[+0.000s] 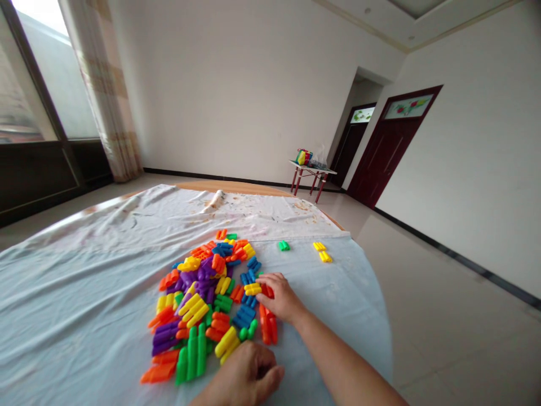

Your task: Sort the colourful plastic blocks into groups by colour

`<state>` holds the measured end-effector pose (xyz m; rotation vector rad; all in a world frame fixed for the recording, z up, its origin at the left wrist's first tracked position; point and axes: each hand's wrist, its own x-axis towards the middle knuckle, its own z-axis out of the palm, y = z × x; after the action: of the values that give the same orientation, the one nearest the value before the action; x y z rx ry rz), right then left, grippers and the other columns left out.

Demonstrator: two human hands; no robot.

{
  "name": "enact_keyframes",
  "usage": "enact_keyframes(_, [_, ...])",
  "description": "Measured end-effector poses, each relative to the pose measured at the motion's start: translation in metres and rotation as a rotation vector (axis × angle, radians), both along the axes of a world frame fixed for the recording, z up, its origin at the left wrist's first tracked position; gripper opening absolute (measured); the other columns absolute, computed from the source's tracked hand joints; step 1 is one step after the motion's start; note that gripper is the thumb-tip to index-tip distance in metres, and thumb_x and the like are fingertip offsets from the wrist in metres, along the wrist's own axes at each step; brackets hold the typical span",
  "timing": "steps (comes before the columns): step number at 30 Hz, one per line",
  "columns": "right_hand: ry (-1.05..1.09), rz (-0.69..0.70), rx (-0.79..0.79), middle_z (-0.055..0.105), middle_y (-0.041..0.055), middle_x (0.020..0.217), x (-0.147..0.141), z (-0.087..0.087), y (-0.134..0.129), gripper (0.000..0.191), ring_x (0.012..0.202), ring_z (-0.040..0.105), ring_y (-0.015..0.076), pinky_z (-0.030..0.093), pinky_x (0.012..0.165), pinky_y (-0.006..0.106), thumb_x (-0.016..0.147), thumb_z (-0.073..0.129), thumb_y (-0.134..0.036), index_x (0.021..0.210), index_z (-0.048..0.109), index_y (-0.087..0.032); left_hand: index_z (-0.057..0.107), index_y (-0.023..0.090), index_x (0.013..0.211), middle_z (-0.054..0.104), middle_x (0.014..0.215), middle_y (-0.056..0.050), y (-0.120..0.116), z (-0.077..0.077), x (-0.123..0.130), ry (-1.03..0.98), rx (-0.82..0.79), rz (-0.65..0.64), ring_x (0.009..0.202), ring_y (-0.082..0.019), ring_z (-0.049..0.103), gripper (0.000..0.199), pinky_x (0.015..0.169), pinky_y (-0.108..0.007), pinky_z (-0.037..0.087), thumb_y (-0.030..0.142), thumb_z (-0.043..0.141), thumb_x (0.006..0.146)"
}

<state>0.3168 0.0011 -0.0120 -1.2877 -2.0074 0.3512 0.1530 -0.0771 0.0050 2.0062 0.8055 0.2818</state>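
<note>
My right hand reaches in at the right edge of a heap of plastic building pieces. Its thumb and fingers close around a small yellow piece, above blue pieces. Orange-red pieces lie under and below that hand, partly covered by it. My left hand rests near the front of the heap with fingers curled in, and nothing shows in it. Right beside it lie a yellow piece and a long green piece. Purple pieces fill the heap's middle.
A light cloth with wrinkles covers the round table. Apart from the heap lie a green piece and two yellow pieces at the right. Farther back, a small table bearing a colourful bag stands near the wall.
</note>
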Motion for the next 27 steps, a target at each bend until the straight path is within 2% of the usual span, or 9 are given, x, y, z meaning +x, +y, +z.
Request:
enact_keyframes(4, [0.006, -0.007, 0.022, 0.067, 0.0056, 0.106, 0.001, 0.007, 0.015, 0.028, 0.104, 0.057, 0.0210, 0.042, 0.095, 0.038, 0.075, 0.065, -0.025, 0.102, 0.066, -0.022, 0.034, 0.017, 0.053, 0.029, 0.051, 0.005, 0.000, -0.002, 0.000, -0.011, -0.019, 0.001, 0.049, -0.007, 0.026, 0.036, 0.046, -0.026, 0.018, 0.037, 0.045, 0.082])
enact_keyframes(8, [0.042, -0.062, 0.079, 0.067, 0.0073, 0.106, -0.010, 0.013, 0.046, 0.026, 0.104, 0.058, 0.0206, 0.043, 0.095, 0.038, 0.077, 0.058, -0.019, 0.103, 0.065, -0.020, 0.034, 0.017, 0.052, 0.028, 0.049, 0.005, 0.000, 0.002, 0.000, -0.008, -0.025, 0.017, 0.048, -0.006, 0.025, 0.035, 0.046, -0.026, 0.017, 0.033, 0.046, 0.081])
enact_keyframes(13, [0.015, -0.050, 0.089, 0.064, 0.0077, 0.114, -0.039, 0.017, 0.086, 0.040, 0.110, 0.055, 0.0207, 0.040, 0.100, 0.040, 0.076, 0.053, -0.010, 0.113, 0.060, -0.020, 0.029, 0.018, 0.050, 0.022, 0.048, 0.005, -0.002, 0.012, 0.000, 0.004, -0.047, 0.035, 0.046, -0.006, 0.020, 0.035, 0.044, -0.028, 0.013, 0.029, 0.048, 0.078])
enact_keyframes(16, [-0.053, -0.064, 0.072, 0.060, 0.0079, 0.121, -0.053, 0.016, 0.100, 0.049, 0.115, 0.052, 0.0208, 0.039, 0.101, 0.039, 0.074, 0.052, -0.006, 0.121, 0.055, -0.021, 0.031, 0.017, 0.050, 0.023, 0.048, 0.005, -0.001, 0.013, 0.000, 0.019, -0.053, 0.047, 0.046, -0.006, 0.021, 0.033, 0.043, -0.028, 0.013, 0.027, 0.048, 0.077])
enact_keyframes(18, [-0.111, -0.113, 0.036, 0.060, 0.0082, 0.118, -0.058, 0.013, 0.103, 0.047, 0.112, 0.053, 0.0221, 0.040, 0.099, 0.039, 0.073, 0.055, -0.006, 0.117, 0.058, -0.022, 0.032, 0.018, 0.050, 0.024, 0.048, 0.005, -0.001, 0.012, -0.001, 0.016, -0.042, 0.045, 0.046, -0.006, 0.021, 0.033, 0.043, -0.028, 0.014, 0.029, 0.048, 0.077])
enact_keyframes(21, [-0.147, -0.163, -0.008, 0.064, 0.0059, 0.102, -0.055, 0.009, 0.097, 0.028, 0.101, 0.057, 0.0218, 0.044, 0.091, 0.038, 0.073, 0.060, -0.011, 0.098, 0.066, -0.024, 0.034, 0.018, 0.051, 0.027, 0.049, 0.005, -0.001, 0.011, -0.001, 0.016, -0.042, 0.045, 0.047, -0.006, 0.024, 0.033, 0.044, -0.028, 0.015, 0.031, 0.049, 0.077])
enact_keyframes(23, [-0.098, -0.146, 0.001, 0.064, 0.0044, 0.094, -0.046, 0.009, 0.089, 0.021, 0.095, 0.058, 0.0201, 0.045, 0.088, 0.035, 0.073, 0.061, -0.013, 0.091, 0.067, -0.024, 0.035, 0.017, 0.051, 0.027, 0.049, 0.005, -0.002, 0.013, -0.001, 0.027, -0.049, 0.046, 0.047, -0.006, 0.024, 0.032, 0.045, -0.028, 0.014, 0.030, 0.048, 0.077])
enact_keyframes(27, [0.081, -0.119, 0.119, 0.063, 0.0046, 0.095, -0.018, 0.016, 0.066, 0.023, 0.095, 0.058, 0.0189, 0.046, 0.089, 0.033, 0.073, 0.059, -0.012, 0.094, 0.064, -0.021, 0.034, 0.018, 0.051, 0.026, 0.048, 0.005, -0.002, 0.013, 0.000, 0.022, -0.039, 0.040, 0.047, -0.007, 0.023, 0.033, 0.045, -0.028, 0.015, 0.031, 0.046, 0.078])
